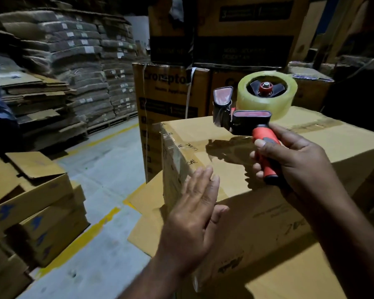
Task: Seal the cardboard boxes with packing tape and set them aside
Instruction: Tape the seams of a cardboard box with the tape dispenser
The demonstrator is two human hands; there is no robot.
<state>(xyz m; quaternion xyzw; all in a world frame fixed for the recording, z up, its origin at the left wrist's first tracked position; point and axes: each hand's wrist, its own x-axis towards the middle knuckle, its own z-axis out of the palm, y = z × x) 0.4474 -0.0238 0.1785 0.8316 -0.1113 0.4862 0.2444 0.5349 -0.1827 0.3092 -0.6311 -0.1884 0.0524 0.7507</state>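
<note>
Down at eight o'clock, open boxes [30,190] are sitting on the floor with flaps up, untaped as far as I can see, and stacks of flattened cardboard [58,61] are rising toward ten o'clock. Near the middle, the left hand [192,214] is reaching in with fingers straight and together, gripping nothing. Its fingertips are at the near left corner of the cardboard box [231,173] being worked on, and I cannot tell whether they are pressing it. That box is resting on a larger carton [268,234]. A glossy strip of tape [173,152] is showing across its top and running down its left face, so this seam looks sealed. At two o'clock the right hand [298,162] is clenching the red handle of the tape dispenser [244,121], which is raised above the lid. I reckon this box is only waiting to be smoothed and set aside, with the floor boxes left to do.
</note>
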